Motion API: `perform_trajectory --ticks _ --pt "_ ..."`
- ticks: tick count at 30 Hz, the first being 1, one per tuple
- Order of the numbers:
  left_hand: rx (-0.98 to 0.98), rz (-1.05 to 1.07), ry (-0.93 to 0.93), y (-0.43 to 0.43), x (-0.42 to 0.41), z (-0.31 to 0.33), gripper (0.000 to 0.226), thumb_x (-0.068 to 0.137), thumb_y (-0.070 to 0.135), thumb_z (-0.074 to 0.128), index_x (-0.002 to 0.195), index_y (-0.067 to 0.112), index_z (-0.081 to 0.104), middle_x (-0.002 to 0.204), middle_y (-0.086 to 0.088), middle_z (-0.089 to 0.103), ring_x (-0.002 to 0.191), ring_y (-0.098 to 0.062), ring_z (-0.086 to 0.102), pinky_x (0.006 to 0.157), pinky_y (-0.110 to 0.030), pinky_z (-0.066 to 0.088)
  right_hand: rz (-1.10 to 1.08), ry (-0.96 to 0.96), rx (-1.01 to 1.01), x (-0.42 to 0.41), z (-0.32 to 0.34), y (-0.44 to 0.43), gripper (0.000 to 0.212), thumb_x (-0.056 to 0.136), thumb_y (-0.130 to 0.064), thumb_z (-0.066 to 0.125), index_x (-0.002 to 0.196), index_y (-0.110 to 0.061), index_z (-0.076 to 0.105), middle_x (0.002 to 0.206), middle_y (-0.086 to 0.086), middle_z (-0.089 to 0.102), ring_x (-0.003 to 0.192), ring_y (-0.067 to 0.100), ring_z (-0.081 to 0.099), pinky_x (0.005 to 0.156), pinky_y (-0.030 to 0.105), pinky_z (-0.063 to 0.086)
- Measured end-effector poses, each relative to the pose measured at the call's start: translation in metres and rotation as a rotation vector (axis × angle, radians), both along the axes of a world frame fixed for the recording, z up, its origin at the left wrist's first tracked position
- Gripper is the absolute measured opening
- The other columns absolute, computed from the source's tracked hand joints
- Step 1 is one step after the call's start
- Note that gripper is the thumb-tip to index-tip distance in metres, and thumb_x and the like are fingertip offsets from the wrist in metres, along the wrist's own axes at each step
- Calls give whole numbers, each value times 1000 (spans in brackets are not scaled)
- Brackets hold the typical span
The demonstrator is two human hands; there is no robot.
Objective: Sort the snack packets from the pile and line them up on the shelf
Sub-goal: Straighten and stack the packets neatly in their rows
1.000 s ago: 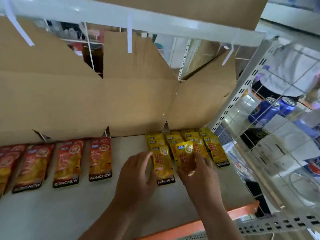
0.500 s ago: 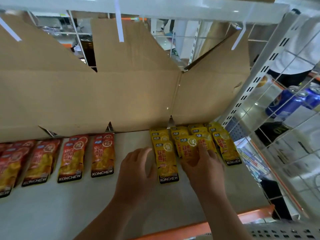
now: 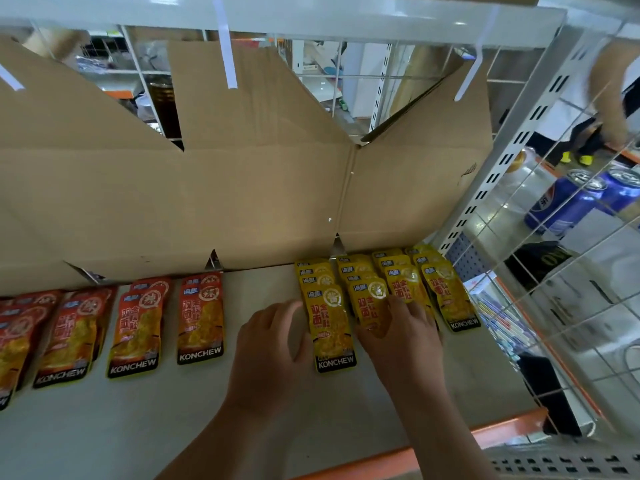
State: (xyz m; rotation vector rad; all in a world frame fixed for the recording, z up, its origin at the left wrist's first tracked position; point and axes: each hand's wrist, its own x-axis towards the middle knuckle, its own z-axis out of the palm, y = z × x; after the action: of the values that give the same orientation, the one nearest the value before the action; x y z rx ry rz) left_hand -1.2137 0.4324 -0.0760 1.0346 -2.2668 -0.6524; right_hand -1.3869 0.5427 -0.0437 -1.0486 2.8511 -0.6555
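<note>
In the past second the right hand (image 3: 398,336), pinching a yellow packet (image 3: 370,303), had eased it back onto the second yellow column on the shelf (image 3: 104,427), while the left hand (image 3: 273,348), fingers relaxed, touched the neighbouring front packet (image 3: 332,330), suggesting this placement was nearly finished.

The right hand (image 3: 398,341) has eased its yellow packet (image 3: 369,303) a little farther onto the second yellow row. The packet now lies flatter, and its near end, which curled up shiny a second ago, is hidden under the hand. The left hand (image 3: 273,351) has crept slightly farther along the left edge of the left packet (image 3: 330,327). Beyond the wire side, a person (image 3: 609,98) has shifted right.
</note>
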Motion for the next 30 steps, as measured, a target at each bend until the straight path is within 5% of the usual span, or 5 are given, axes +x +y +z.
perform_trajectory --ticks 11,23,30 --pt "-4 -3 2 1 0 2 47 90 40 54 134 25 58 123 8 64 115 -13 56 97 -35 47 -9 -23 -21 0 0 3 71 71 -63 76 128 -24 59 118 0 60 112 30 57 94 47 47" --pt "-54 -6 43 1 -1 2 47 88 37 55 130 17 62 120 2 65 112 -18 59 94 -38 51 148 93 -235 11 -2 -1 49 79 -36 82 119 -12 67 108 7 66 99 34 61 84 47 53" --pt "-50 7 84 8 3 15 52 82 35 58 130 16 63 123 1 64 116 -17 56 98 -41 51 298 8 -341 31 0 -12 45 85 -41 61 121 -15 67 119 4 66 109 29 59 91 46 51"
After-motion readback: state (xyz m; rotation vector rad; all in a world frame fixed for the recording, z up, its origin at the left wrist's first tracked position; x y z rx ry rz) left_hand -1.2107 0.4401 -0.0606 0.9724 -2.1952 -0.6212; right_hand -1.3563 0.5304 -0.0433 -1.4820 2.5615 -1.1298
